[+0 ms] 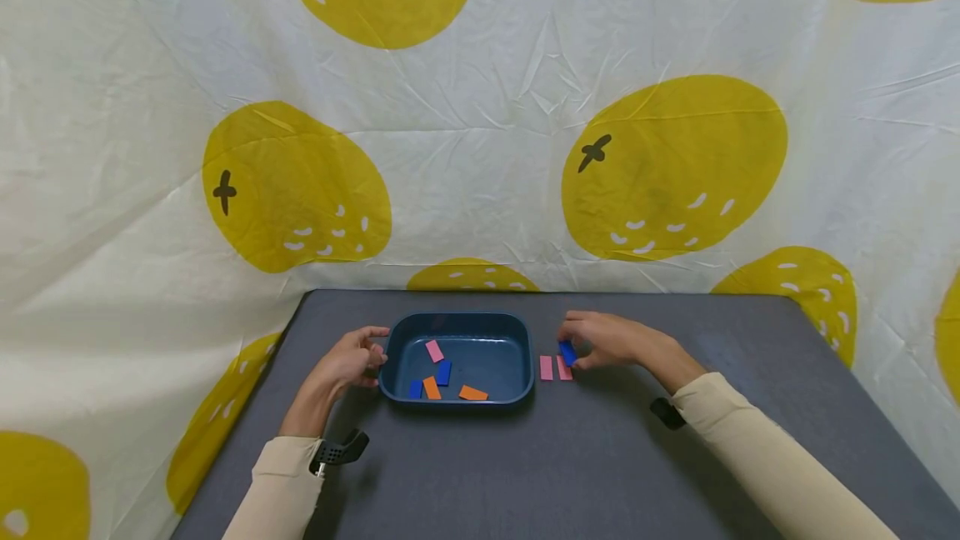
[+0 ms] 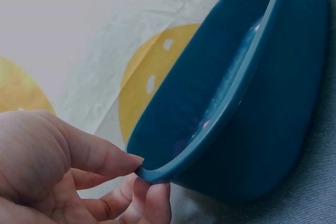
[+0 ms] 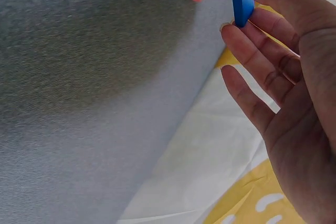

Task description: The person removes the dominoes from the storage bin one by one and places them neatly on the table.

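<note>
My left hand (image 1: 352, 358) pinches the left rim of a dark blue rectangular tub (image 1: 457, 403), thumb over the edge and fingers below it in the left wrist view. Inside the tub lie several small flat blocks: a pink block (image 1: 434, 351), blue ones such as this blue block (image 1: 444, 372), and orange ones such as this orange block (image 1: 473, 393). Right of the tub, my right hand (image 1: 611, 340) holds another blue block (image 3: 241, 4) between thumb and fingers. Just below it on the table are two pink blocks (image 1: 546, 367), side by side; the held block partly overlaps one of them in the head view.
The tub and pink blocks are on a grey cloth-covered table (image 1: 480, 473). Behind it hangs a white curtain (image 1: 480, 190) with large yellow fruit prints. A dark band (image 1: 339, 448) circles the left wrist, and another dark band (image 1: 667, 413) shows at the right wrist.
</note>
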Tool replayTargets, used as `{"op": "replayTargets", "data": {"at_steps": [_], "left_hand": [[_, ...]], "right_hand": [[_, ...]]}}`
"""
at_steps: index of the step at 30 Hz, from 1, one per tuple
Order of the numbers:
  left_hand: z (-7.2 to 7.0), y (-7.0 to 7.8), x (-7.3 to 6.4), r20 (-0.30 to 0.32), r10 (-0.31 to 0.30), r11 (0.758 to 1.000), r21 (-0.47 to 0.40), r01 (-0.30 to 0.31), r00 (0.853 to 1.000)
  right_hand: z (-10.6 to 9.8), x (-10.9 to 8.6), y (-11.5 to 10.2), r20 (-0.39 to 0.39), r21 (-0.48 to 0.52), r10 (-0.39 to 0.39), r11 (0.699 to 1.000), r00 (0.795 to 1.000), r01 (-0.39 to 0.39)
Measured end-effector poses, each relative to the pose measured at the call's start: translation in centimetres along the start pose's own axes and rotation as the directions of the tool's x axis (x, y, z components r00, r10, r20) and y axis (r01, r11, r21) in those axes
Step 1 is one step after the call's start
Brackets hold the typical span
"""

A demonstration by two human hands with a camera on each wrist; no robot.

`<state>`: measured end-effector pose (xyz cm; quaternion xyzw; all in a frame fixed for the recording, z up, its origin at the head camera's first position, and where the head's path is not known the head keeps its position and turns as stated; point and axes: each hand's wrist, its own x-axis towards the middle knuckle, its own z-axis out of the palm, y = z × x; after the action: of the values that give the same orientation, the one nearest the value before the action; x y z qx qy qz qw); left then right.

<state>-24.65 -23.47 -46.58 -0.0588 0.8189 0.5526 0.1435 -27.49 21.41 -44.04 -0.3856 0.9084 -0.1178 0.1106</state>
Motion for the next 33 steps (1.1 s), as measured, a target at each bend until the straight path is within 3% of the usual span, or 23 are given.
{"op": "replayTargets", "data": {"at_steps": [15,33], "left_hand": [[0.0,0.0,-0.1,0.001,-0.003,1.000,-0.002,0.003,1.000],[-0.1,0.3,-0.4,0.017,0.008,1.000,-0.004,-0.008,1.000]], "right_hand": [[1.4,-1.2,1.0,0.004,-0.037,0.104,0.994,0.995,-0.104],[2.7,-1.6,1.8,-0.015,-0.071,0.097,0.993,0.995,-0.098]]}}
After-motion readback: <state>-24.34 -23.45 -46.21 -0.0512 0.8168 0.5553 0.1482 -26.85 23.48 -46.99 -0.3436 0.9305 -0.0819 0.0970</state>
